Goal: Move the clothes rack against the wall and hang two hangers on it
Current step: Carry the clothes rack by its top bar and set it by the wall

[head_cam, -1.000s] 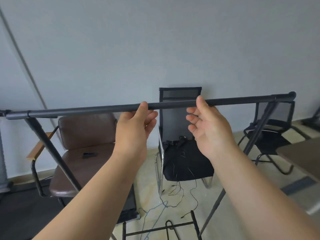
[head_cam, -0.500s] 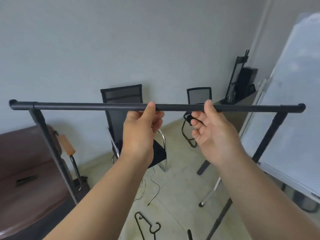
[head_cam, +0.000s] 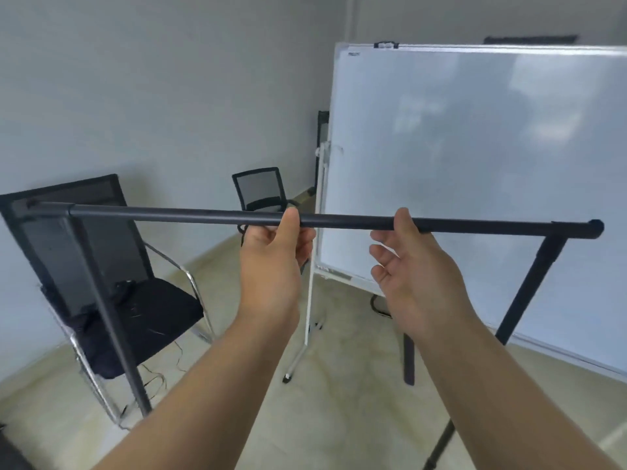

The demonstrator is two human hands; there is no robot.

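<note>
The black clothes rack [head_cam: 346, 221] stretches its top bar across the middle of the view, with slanted legs at both ends. My left hand [head_cam: 274, 262] is wrapped around the bar near its middle. My right hand [head_cam: 410, 266] sits a little to the right, thumb over the bar and fingers loosely curled beneath it. No hangers are in view. A pale grey wall [head_cam: 152, 96] fills the left and far side.
A large whiteboard [head_cam: 475, 181] on a white stand lies just behind the rack's right half. A black mesh chair [head_cam: 112, 276] with chrome arms is behind the left leg, loose wires under it. Another black chair [head_cam: 261, 191] sits in the far corner. Beige floor below.
The rack and my view have swung right: the brown armchair has left the view and the whiteboard now fills the right side. The hanger on the floor is no longer visible. Both hands stay on the bar.
</note>
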